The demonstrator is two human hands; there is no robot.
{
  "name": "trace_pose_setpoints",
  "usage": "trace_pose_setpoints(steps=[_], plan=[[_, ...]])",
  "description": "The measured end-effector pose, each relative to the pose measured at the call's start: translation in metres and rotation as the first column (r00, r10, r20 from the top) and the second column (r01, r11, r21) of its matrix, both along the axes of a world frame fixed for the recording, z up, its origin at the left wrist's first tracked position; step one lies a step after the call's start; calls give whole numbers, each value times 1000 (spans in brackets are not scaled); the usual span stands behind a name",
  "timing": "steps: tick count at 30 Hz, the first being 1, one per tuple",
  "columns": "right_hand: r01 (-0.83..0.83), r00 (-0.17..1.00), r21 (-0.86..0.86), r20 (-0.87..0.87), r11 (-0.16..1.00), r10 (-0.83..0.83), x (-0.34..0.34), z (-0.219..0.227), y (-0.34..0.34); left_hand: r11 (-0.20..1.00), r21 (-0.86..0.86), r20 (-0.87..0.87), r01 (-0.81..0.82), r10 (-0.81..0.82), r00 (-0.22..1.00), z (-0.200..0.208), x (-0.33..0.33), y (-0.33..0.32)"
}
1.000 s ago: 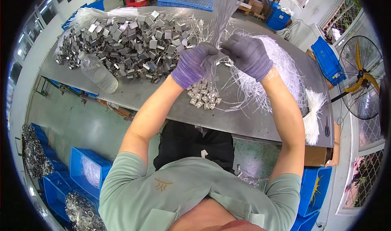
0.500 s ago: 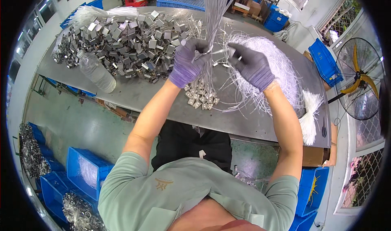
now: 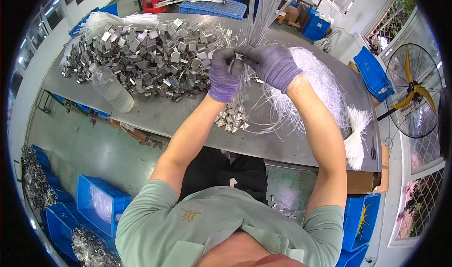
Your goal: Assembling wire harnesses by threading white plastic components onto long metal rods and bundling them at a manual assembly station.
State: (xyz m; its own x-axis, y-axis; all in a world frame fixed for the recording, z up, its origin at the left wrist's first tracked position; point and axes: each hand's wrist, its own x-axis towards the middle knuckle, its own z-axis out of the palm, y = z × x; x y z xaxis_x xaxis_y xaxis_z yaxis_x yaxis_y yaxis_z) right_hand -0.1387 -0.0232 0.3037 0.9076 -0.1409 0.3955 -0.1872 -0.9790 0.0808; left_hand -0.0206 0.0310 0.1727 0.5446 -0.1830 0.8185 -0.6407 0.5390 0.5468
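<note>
Both my hands wear purple gloves and meet above the grey metal table [image 3: 188,121]. My left hand [image 3: 224,75] grips a bundle of thin white wires [image 3: 258,17] that rises upward from my fists. My right hand [image 3: 274,65] closes on the same bundle just beside it. Small metal clips [image 3: 231,118] hang from the wires' lower ends, below my left wrist. A big heap of shiny metal clips [image 3: 141,57] lies on the table to my left. A pile of loose white wires [image 3: 315,85] lies under my right forearm.
A clear plastic bottle [image 3: 112,89] lies on the table's left part. A tied white bundle [image 3: 356,135] hangs at the right edge. Blue crates [image 3: 96,203] stand on the floor at lower left, one blue bin [image 3: 372,69] at far right, beside a standing fan [image 3: 414,90].
Both hands have risen and moved away from me with the wire bundle, drawing closer together. The hanging clips have lifted with them.
</note>
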Motion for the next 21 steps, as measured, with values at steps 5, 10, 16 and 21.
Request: trace_pose_setpoints(steps=[5, 10, 16, 21], plan=[[36, 989, 110, -150, 993, -19, 3, 10, 2, 996, 85, 148, -6, -6, 989, 1, 20, 12], [-8, 999, 213, -42, 977, 17, 5, -4, -6, 987, 157, 337, -42, -14, 942, 7, 29, 20], [127, 973, 212, 165, 969, -164, -3, -30, -18, 937, 293, 454, -188, 36, 890, 18, 29, 37], [255, 937, 483, 89, 838, -337, -12, -49, -34, 925, 373, 279, -71, -38, 960, -9, 25, 38]])
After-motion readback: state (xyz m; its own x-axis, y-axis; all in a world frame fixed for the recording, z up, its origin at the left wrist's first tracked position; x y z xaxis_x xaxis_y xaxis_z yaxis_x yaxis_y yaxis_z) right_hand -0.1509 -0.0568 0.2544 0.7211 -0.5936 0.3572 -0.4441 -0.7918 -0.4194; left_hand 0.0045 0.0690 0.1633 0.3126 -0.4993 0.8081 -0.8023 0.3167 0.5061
